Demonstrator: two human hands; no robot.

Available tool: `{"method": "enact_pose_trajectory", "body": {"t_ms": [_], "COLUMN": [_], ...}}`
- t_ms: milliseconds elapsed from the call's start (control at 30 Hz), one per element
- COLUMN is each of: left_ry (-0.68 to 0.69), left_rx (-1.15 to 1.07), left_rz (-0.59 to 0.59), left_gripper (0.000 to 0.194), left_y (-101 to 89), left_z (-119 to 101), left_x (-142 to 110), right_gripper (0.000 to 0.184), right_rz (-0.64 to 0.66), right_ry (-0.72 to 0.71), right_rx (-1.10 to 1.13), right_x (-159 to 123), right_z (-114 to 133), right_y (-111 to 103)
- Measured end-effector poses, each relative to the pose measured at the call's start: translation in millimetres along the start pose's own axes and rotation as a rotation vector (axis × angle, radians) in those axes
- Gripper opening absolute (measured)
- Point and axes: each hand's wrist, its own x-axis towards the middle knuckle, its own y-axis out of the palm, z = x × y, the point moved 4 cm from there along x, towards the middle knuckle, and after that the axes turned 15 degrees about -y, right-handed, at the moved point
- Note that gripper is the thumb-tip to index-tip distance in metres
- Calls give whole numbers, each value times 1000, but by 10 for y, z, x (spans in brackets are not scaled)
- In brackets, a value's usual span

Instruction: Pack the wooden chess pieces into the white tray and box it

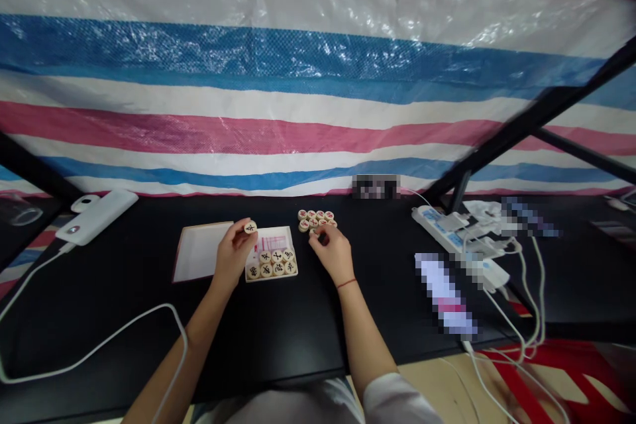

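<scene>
My left hand [231, 250] pinches a round xiangqi piece [250, 228] with a black character, raised over the far left corner of the small white box [297, 264]. Inside the box, pieces with black characters [278, 268] fill the near part in rows. Bare floor with pink printing shows in its far part. To the right of the box, my right hand [334, 253] has its fingers closed at the near edge of a group of red-character pieces [320, 215]. A piece [314, 232] shows at its fingertips, partly hidden by them.
Left of the box lies its open lid [199, 250]. A white power bank [97, 217] with a long cable sits at the far left. On the right are a loaded power strip [442, 228] and a blurred phone [444, 295]. Striped sheeting [278, 132] hangs behind the black table.
</scene>
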Motion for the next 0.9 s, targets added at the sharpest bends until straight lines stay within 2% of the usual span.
{"method": "enact_pose_trajectory", "body": {"t_ms": [133,267,367,433,533,600,700,833,900], "left_ry": [21,119,314,446,585,643,685,735,743], "left_rx": [95,284,436,566,683,714,741,763,776], "left_rz": [41,85,80,66,90,106,106,109,98], "left_gripper": [48,44,34,28,24,23,25,26,29], "left_y": [52,98,135,171,231,257,269,272,265], "left_z": [51,36,-45,-87,-94,-75,-48,-56,-75], "left_x": [-12,-83,-173,-242,-328,-363,-376,-374,-372], "right_gripper": [7,7,11,14,17,22,19,14,15], "right_rz": [178,258,161,70,89,128,104,11,-70], "right_ry": [11,9,-23,-82,-200,-252,-256,-244,-177], "right_rx": [-39,-106,-68,68,340,443,479,454,382], "right_x": [-43,-51,-29,-23,-54,-92,-122,-86,-55], "right_z": [39,82,174,293,510,618,670,600,482], "right_y": [159,223,154,108,146,204,256,218,157]}}
